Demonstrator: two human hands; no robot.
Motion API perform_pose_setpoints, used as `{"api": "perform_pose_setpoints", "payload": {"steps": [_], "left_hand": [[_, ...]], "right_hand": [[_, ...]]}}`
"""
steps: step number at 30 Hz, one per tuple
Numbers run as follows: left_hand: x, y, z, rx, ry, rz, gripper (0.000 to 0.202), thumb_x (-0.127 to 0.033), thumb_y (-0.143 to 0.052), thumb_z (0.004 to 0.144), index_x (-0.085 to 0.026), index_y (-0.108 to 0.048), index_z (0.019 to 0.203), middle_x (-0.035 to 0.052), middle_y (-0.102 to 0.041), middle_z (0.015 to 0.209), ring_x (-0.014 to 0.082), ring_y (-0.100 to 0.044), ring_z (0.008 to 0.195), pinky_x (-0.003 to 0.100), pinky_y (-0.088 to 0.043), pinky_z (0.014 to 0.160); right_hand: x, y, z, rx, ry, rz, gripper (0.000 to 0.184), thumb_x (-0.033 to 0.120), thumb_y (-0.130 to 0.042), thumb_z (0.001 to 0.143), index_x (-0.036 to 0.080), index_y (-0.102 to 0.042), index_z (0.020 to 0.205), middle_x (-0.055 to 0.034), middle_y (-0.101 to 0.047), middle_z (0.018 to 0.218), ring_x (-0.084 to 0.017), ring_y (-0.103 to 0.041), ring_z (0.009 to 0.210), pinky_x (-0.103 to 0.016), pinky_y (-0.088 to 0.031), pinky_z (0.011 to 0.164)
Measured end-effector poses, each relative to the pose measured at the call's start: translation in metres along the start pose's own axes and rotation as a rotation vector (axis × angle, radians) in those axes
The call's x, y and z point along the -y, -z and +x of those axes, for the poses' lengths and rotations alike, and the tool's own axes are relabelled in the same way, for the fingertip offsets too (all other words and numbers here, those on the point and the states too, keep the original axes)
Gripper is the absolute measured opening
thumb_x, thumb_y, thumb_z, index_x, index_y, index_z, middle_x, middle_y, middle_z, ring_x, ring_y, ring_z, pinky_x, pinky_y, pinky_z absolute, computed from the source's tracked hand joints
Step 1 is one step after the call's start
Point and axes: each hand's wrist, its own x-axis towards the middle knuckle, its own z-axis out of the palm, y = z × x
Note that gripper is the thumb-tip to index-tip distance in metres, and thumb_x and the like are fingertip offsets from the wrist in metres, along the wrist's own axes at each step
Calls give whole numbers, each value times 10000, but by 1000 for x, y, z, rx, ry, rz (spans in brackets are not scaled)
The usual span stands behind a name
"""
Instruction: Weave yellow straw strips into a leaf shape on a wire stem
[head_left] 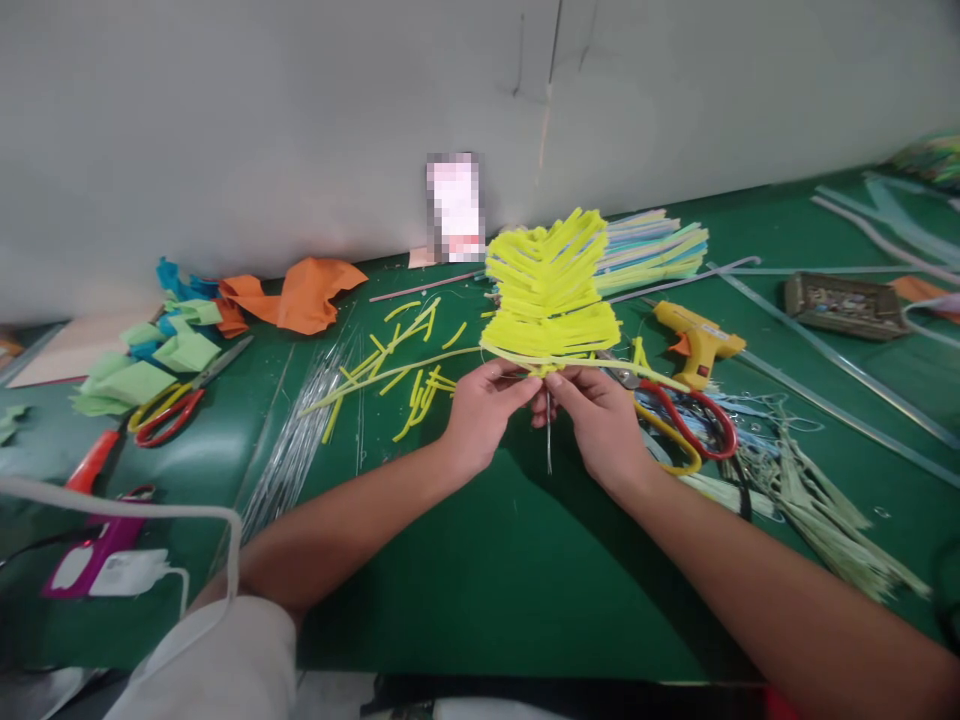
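Note:
Both hands meet over the middle of the table, around the lower end of a bright yellow leaf shape (551, 290) built from rows of pipe cleaners. My left hand (487, 410) pinches its base from the left. On the other side, my right hand (596, 410) is closed on the same base, the two thumbs nearly touching. A long pale yellow pipe cleaner (390, 378) crosses there and sticks out to both sides. Thin metal wires (549, 440) hang down between the hands. Some fingertips are hidden behind the base.
Yellow offcuts (424, 400) and a bundle of wires (300, 430) lie left. Red-and-yellow scissors (705, 420), a glue gun (701, 345) and a small box (844, 305) are right. More scissors (169, 415) lie far left. A phone (456, 205) leans on the wall.

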Motion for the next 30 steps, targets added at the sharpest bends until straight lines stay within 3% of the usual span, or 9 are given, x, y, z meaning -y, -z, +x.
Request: {"api": "perform_pose_setpoints", "payload": {"steps": [8, 24, 30], "left_hand": [[4, 6, 4, -30, -33, 68, 226, -319, -802, 695, -153, -701, 811, -5, -672, 636, 130, -616, 533, 276, -526, 535], [3, 7, 4, -8, -38, 84, 251, -364, -799, 708, -157, -703, 812, -8, -656, 601, 136, -616, 508, 286, -535, 512], [7, 11, 5, -107, -78, 148, 230, -343, -807, 697, -155, -724, 798, 8, -704, 698, 117, -638, 593, 251, -536, 589]], "right_hand": [[-1, -2, 0, -49, -93, 129, 228, 352, -777, 703, 201, -613, 754, 37, -621, 584, -115, -557, 503, -275, -484, 521], [0, 0, 1, -26, -111, 116, 221, 366, -777, 729, 184, -653, 741, 13, -657, 617, -107, -575, 521, -260, -467, 537], [-1, 1, 1, -20, -122, 115, 198, 360, -765, 751, 183, -676, 761, 9, -665, 634, -104, -575, 530, -254, -469, 537]]}}
